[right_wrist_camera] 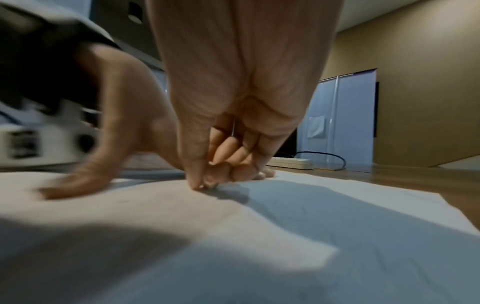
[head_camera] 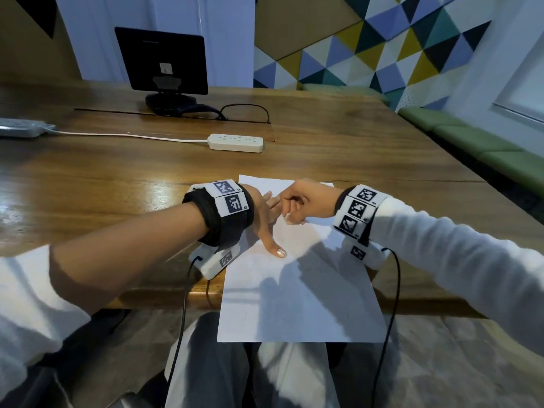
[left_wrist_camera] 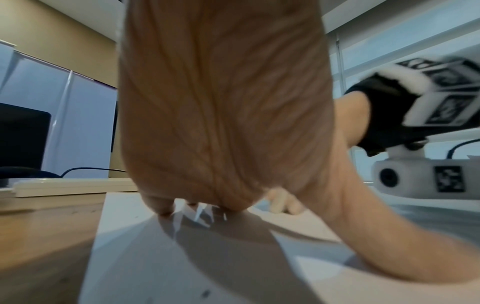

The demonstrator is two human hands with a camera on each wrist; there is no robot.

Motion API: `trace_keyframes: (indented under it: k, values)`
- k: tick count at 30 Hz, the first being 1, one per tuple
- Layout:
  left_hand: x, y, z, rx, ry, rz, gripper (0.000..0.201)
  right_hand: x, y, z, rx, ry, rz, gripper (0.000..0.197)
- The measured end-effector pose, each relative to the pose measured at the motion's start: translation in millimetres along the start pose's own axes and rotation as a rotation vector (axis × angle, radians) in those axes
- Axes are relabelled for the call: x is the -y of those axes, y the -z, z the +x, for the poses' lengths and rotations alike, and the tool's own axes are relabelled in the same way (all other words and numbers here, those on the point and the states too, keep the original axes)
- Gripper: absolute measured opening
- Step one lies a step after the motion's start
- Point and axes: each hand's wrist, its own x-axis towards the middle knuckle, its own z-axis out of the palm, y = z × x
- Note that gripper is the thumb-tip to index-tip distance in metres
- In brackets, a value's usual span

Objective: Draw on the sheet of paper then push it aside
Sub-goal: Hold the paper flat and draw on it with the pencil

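White sheet of paper (head_camera: pixel 300 290) overhangs the surface's near edge, left hand (head_camera: pixel 266 214) flat pinning it, right hand (head_camera: pixel 297 201) fingers pinched together mid-stroke, marks unclear, pushing aside left.

The left hand (head_camera: pixel 263 213) lies flat, fingers straight and thumb splayed toward the body, while the right hand (head_camera: pixel 303 200) sits just beside it with fingers curled and tips pinched together, pointing down, both forearms angled inward from either side.
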Motion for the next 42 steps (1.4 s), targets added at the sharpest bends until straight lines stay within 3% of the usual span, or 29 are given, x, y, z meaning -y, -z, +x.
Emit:
trace_keyframes:
  k: [4,8,11,16,21,25,30,35,39,42]
  values:
    - [0,0,0,-0.007,0.019,-0.012,0.128,3,0,-18,0.078,0.022,0.011,0.008]
    - [-10,6,-7,-0.033,0.063,0.003,0.12,-20,27,-28,-0.185,-0.075,-0.041,0.011]
    - [-27,9,-6,-0.124,0.121,0.014,0.11,-25,23,-34,-0.116,-0.092,-0.129,0.01]
    - [-32,16,0,-0.1,0.096,0.024,0.113,-26,5,-27,-0.151,-0.111,-0.102,0.009]
    - [-30,18,6,-0.082,0.109,0.067,0.118,-20,10,-36,0.122,-0.101,-0.062,0.019]
    - [-30,17,3,-0.095,0.086,0.044,0.114,-27,17,-24,-0.056,-0.12,-0.082,0.023]
    - [-31,16,-2,-0.104,0.076,0.038,0.11,-22,16,-32,0.134,-0.103,-0.046,0.019]
    - [-31,19,3,-0.087,0.053,0.045,0.112,-28,19,-20,-0.043,-0.107,-0.106,0.024]
    - [-29,20,8,-0.064,0.077,0.078,0.118,-26,16,-33,0.146,-0.098,-0.043,0.019]
    - [-31,20,10,-0.076,0.077,0.101,0.118,-28,20,-26,0.069,-0.099,-0.065,0.024]
